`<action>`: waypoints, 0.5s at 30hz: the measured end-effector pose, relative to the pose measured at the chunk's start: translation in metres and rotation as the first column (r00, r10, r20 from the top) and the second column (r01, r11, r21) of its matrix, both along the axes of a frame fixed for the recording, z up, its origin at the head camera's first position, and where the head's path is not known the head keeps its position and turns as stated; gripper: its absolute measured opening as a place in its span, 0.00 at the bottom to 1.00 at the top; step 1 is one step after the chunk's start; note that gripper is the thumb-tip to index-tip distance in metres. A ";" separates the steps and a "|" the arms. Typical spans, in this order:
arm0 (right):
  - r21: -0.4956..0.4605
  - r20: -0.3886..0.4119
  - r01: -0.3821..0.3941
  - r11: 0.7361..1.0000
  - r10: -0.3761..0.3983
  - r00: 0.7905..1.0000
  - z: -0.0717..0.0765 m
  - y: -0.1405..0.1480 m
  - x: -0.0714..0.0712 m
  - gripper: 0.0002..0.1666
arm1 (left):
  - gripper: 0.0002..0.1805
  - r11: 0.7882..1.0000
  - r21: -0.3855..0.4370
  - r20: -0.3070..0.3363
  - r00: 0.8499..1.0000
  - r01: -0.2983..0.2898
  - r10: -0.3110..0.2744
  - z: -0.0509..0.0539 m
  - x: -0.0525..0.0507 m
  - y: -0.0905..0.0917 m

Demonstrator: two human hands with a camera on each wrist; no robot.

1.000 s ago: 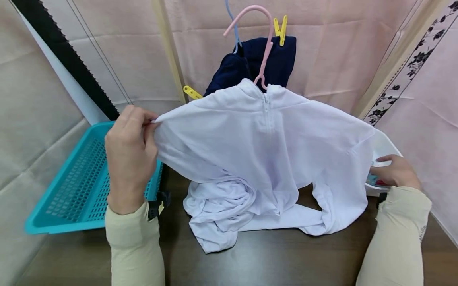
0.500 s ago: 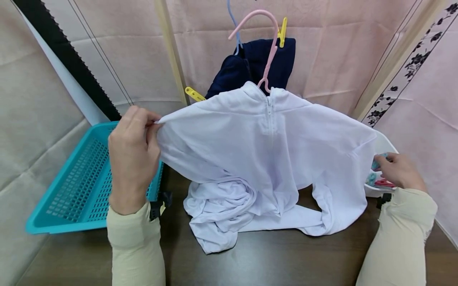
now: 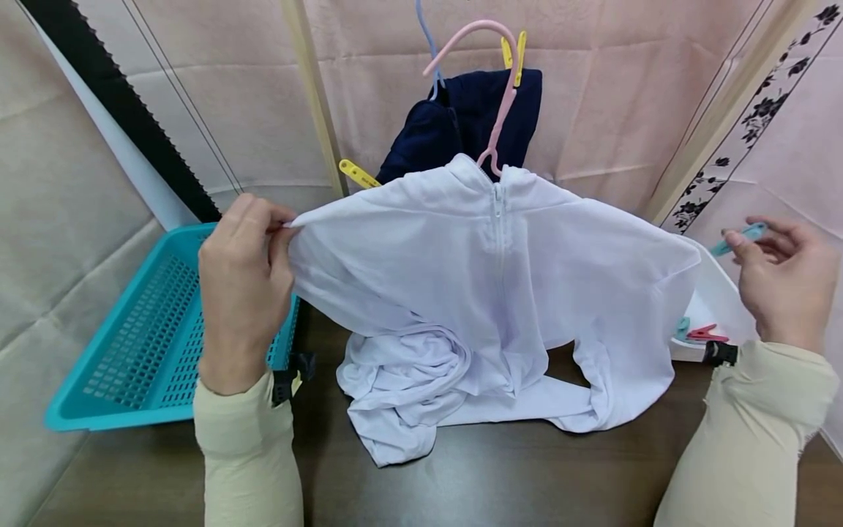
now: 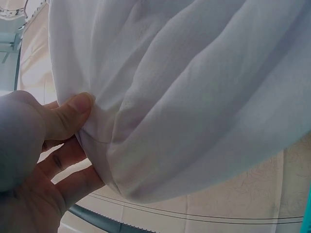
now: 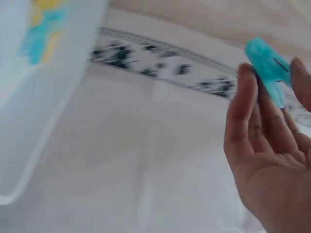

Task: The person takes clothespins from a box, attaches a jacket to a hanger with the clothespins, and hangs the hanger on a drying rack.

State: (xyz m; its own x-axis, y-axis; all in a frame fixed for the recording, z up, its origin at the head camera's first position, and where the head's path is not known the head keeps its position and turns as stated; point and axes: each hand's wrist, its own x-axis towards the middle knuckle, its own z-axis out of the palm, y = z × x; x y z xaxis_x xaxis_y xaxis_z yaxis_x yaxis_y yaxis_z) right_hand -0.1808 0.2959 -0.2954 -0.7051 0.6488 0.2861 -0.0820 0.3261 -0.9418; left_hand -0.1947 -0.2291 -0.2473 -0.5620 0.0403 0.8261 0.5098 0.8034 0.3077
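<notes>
A white zip-neck garment (image 3: 421,249) hangs on a pink hanger (image 3: 503,110), its lower part bunched on the dark table (image 3: 500,483). My left hand (image 3: 244,285) pinches the garment's left shoulder edge; in the left wrist view the thumb (image 4: 80,104) presses the cloth against the fingers. My right hand (image 3: 790,278), raised above the white bin (image 3: 718,300) at the right, holds a turquoise clothespin (image 3: 740,238) between thumb and fingers. The same clothespin (image 5: 267,68) shows closely in the right wrist view.
Inside the bin lie a red clothespin (image 3: 707,334) and others. A turquoise basket (image 3: 141,344) stands at the left. Behind the white garment, a navy garment (image 3: 454,124) hangs on a blue hanger (image 3: 431,44) with yellow clothespins (image 3: 358,173). Fabric walls enclose the back and sides.
My right hand has come up out of the bin and moved right, bringing a turquoise clothespin with it. My left hand keeps its pinch on the garment. The pink hanger has shifted slightly right.
</notes>
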 end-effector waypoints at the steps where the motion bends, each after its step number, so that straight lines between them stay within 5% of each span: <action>1: -0.034 -0.063 0.011 0.999 -0.014 0.998 0.006 -0.007 0.002 0.15 | 0.06 1.000 -0.001 0.001 1.000 0.002 -0.002 0.000 0.000 0.000; 3: -0.099 -0.219 -0.006 0.995 -0.016 0.976 0.017 -0.021 0.006 0.14 | 0.06 1.000 -0.005 0.004 1.000 0.005 -0.005 0.001 0.000 0.000; 6: -0.169 -0.426 -0.079 0.982 0.000 0.905 0.029 -0.040 0.012 0.16 | 0.06 1.000 -0.009 0.003 1.000 0.016 -0.016 0.001 0.000 0.000; 12: -0.207 -0.638 -0.206 0.956 0.027 0.769 0.050 -0.082 0.023 0.21 | 0.05 0.999 -0.013 -0.006 0.999 0.038 -0.038 0.000 0.000 0.000; 15: -0.209 -0.737 -0.292 0.933 0.046 0.674 0.058 -0.105 0.029 0.21 | 0.05 0.999 -0.016 -0.007 0.999 0.045 -0.045 0.000 0.000 0.001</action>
